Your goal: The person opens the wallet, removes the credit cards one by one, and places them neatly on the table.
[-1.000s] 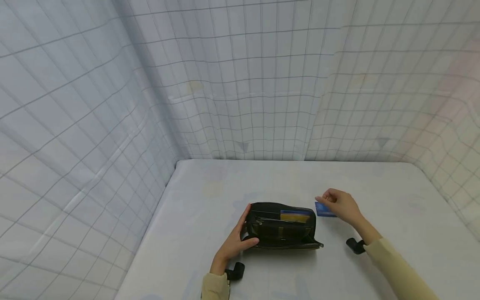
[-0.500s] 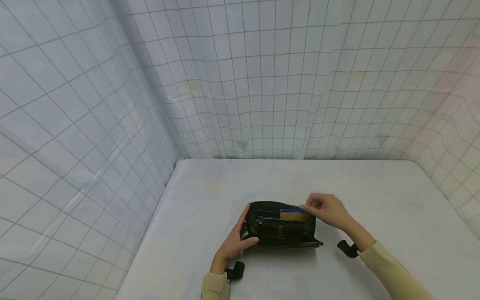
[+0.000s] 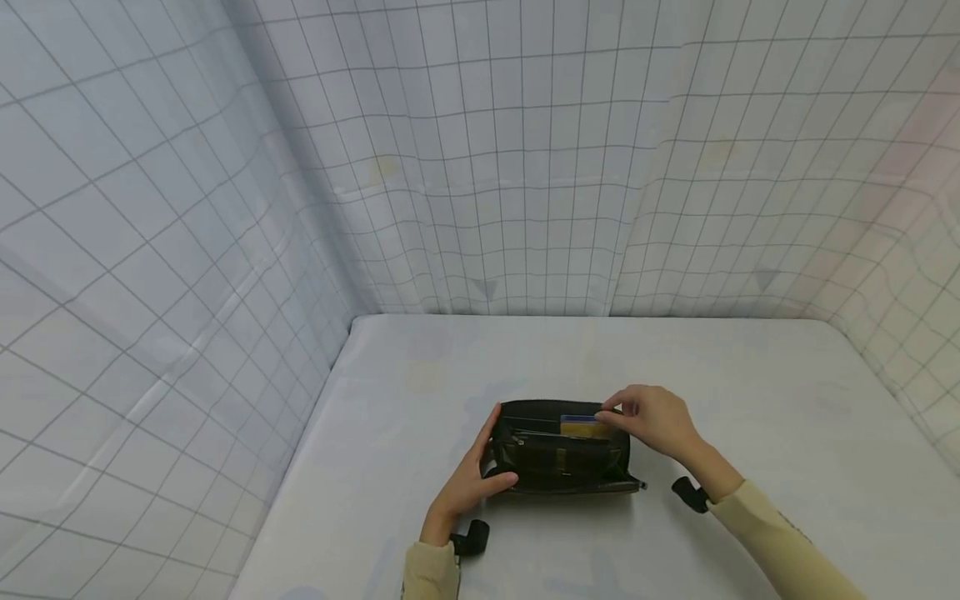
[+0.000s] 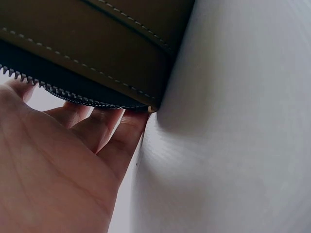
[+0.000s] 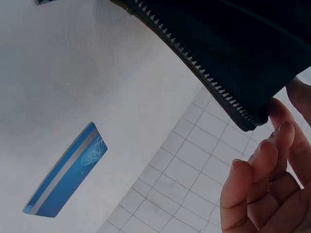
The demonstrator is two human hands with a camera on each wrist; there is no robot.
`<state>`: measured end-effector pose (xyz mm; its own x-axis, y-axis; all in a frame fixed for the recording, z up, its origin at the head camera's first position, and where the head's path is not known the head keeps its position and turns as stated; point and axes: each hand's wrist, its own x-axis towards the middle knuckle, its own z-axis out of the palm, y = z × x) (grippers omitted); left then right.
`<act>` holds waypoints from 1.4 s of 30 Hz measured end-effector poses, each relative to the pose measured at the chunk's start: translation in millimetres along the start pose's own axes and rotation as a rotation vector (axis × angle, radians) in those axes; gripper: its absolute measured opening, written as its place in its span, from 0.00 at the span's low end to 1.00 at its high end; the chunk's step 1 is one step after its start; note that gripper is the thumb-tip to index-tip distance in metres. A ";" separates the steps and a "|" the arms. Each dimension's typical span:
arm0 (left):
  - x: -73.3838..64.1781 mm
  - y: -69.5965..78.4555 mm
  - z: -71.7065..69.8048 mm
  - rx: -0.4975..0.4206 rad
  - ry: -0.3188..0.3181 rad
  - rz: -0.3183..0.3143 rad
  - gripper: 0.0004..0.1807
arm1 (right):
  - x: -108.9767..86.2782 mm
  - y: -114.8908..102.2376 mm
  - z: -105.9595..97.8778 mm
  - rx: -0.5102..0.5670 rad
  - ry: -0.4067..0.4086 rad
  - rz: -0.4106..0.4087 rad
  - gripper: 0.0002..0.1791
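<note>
A dark zip-around wallet stands spread on the white table, its mouth facing up. Blue and yellow cards stick up from a slot along its back right. My left hand holds the wallet's left end, thumb at the front edge and fingers along the far side; in the left wrist view these touch the zip edge. At the back right rim, the thumb and forefinger of my right hand pinch the wallet beside the cards. A blue card with a silver stripe lies on the table near this hand, hidden in the head view.
White gridded curtains hang behind the table and along both sides. A black camera mount is worn on the left wrist, another on the right.
My right hand has left the blue card on the table and moved left to the wallet's back right rim, where it now pinches. The left hand keeps its place on the wallet.
</note>
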<state>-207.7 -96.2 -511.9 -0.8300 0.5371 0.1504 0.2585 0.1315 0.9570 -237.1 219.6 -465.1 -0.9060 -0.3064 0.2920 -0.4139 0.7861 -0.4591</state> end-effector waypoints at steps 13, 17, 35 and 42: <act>1.1 0.4 -0.1 0.002 -0.010 0.016 0.51 | 2.7 -3.5 3.6 -0.333 0.134 -0.185 0.12; 1.8 -1.8 -0.2 -0.001 -0.016 0.023 0.51 | 5.0 -3.9 5.2 -0.363 0.114 -0.176 0.14; 1.9 -1.6 -0.7 -0.007 -0.019 0.005 0.50 | 5.5 -6.2 4.3 -0.393 0.045 -0.220 0.19; 1.4 -1.6 -0.4 -0.005 -0.021 -0.005 0.50 | 6.5 -6.0 4.8 -0.382 -0.012 -0.176 0.17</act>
<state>-209.4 -96.0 -513.1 -0.8209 0.5536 0.1400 0.2516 0.1305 0.9590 -240.9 210.3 -464.4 -0.8263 -0.4584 0.3273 -0.5019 0.8629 -0.0586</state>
